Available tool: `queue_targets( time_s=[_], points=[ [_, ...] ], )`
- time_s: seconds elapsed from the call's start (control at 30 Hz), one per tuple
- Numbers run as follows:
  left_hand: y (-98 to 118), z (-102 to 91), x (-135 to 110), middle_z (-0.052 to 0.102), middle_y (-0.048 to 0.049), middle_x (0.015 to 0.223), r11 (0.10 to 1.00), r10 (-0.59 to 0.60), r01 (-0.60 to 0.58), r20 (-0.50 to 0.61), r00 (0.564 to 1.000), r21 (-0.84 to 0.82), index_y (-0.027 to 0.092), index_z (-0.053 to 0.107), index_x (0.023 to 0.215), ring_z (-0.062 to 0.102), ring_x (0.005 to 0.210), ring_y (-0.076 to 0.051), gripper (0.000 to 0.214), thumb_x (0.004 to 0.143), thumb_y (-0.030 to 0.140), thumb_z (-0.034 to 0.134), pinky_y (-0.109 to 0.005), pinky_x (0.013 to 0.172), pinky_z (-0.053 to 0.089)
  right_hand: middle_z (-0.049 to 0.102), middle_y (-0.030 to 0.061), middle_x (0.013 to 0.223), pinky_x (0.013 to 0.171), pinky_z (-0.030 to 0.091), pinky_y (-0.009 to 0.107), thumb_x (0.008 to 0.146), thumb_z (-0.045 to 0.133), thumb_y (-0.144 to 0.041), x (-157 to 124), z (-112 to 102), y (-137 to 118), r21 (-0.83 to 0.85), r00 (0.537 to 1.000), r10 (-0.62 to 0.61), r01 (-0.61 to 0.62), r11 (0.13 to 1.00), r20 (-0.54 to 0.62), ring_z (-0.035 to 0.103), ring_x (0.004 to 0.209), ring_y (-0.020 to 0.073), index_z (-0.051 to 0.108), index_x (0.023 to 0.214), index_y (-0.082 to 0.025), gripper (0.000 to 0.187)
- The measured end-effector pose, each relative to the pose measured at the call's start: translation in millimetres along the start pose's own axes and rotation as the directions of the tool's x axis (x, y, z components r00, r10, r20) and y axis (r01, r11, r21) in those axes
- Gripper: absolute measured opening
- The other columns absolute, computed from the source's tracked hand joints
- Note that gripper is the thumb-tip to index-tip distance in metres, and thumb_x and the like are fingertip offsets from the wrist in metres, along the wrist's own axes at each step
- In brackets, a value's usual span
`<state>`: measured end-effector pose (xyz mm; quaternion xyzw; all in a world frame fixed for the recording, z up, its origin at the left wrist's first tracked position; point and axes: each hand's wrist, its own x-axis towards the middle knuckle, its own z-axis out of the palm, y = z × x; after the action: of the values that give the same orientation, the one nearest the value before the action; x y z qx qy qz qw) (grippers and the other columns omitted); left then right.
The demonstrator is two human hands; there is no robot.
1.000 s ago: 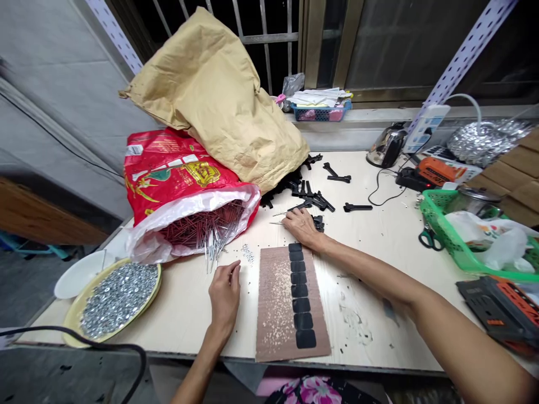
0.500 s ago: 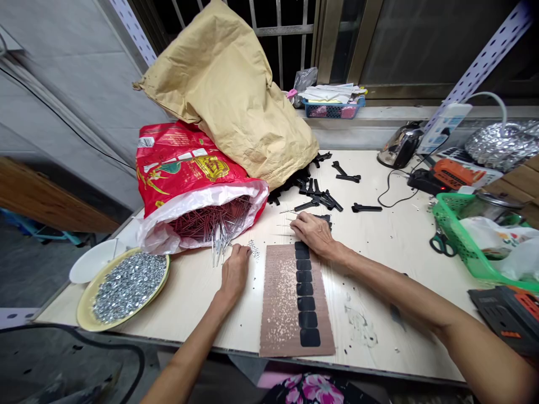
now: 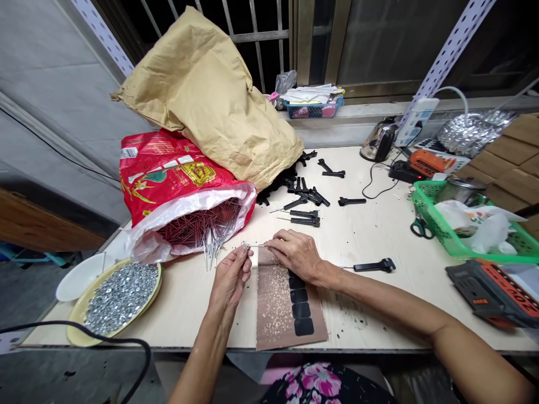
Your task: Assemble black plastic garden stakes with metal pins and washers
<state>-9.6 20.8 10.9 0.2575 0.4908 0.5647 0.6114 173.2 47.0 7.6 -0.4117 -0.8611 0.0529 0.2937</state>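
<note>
Thin metal rod (image 3: pixel 257 246) spanning two hands

We find the rod at the centre of the frame, above the far edge of a brown board (image 3: pixel 273 314). The left hand (image 3: pixel 229 275) has its fingers pinched narrowly at the left end; we cannot tell whether they hide a smaller part. The right hand (image 3: pixel 297 252) closes its fingers on the right end, its palm concealing whatever lies within. In our judgement, good work here calls for a firm right grip, a straight rod, and only small, square-on movements of the left fingertips.

Among the containers, we note the red bag (image 3: pixel 155 160) at left centre, with dark red rods (image 3: pixel 181 227) inside and silver rods (image 3: pixel 213 241) at its mouth. In the lower left, a yellow bowl (image 3: pixel 76 328) holds a heap of small silvery parts (image 3: pixel 120 294); a white bowl (image 3: pixel 76 276) sits just beside it. At right, a green basket (image 3: pixel 435 227) contains a lidded metal pot (image 3: pixel 465 189) and a white plastic bag (image 3: pixel 490 233).
</note>
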Motion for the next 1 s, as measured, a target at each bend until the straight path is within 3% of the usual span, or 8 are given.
queue_targets(
  time_s=[0.3, 0.53, 0.73, 1.0],
  points=[
    [-6, 10.9, -7, 0.062, -0.0010, 0.072, 0.995, 0.092, -0.092, 0.011, 0.996, 0.043, 0.010, 0.066, 0.077, 0.043, 0.044, -0.002, 0.032, 0.060, 0.032, 0.081, -0.014, 0.035, 0.038, 0.063, 0.0000, 0.091, 0.065, 0.029, 0.028, 0.096, 0.046, -0.029, -8, -16, -1, -0.182, 0.996, -0.045, 0.030, 0.983, -0.076, 0.049, 0.078, 0.0126, 0.065, 0.096, -0.026, 0.020],
    [-9, 21.4, -11, 0.065, -0.0031, 0.075, 0.984, 0.134, -0.132, -0.007, 0.991, 0.120, 0.009, 0.069, 0.089, 0.047, 0.046, -0.004, 0.040, 0.060, 0.033, 0.080, -0.018, 0.041, 0.045, 0.062, 0.0008, 0.093, 0.062, 0.027, 0.029, 0.095, 0.046, -0.021, -15, -18, 0, -0.308, 0.991, -0.096, 0.063, 0.949, -0.090, 0.047, 0.079, 0.0141, 0.062, 0.095, -0.023, 0.016],
    [-14, 36.6, -13, 0.064, -0.0013, 0.070, 0.981, 0.173, -0.168, -0.043, 0.984, 0.101, 0.009, 0.068, 0.077, 0.046, 0.045, -0.004, 0.036, 0.056, 0.034, 0.082, -0.021, 0.044, 0.046, 0.062, 0.0006, 0.084, 0.060, 0.025, 0.029, 0.096, 0.043, -0.023, -21, -20, -2, -0.317, 0.989, -0.085, 0.043, 0.947, -0.119, 0.048, 0.074, 0.0136, 0.060, 0.088, -0.021, 0.019],
    [-19, 43.1, -13, 0.060, 0.0029, 0.057, 0.971, 0.170, -0.168, 0.005, 0.985, 0.169, 0.012, 0.067, 0.074, 0.048, 0.043, -0.005, 0.030, 0.060, 0.034, 0.079, -0.021, 0.048, 0.046, 0.062, 0.0018, 0.080, 0.058, 0.028, 0.029, 0.097, 0.039, -0.030, -23, -26, -2, -0.227, 0.994, 0.053, -0.074, 0.971, -0.101, 0.052, 0.069, 0.0123, 0.061, 0.085, -0.018, 0.028]
  ],
)
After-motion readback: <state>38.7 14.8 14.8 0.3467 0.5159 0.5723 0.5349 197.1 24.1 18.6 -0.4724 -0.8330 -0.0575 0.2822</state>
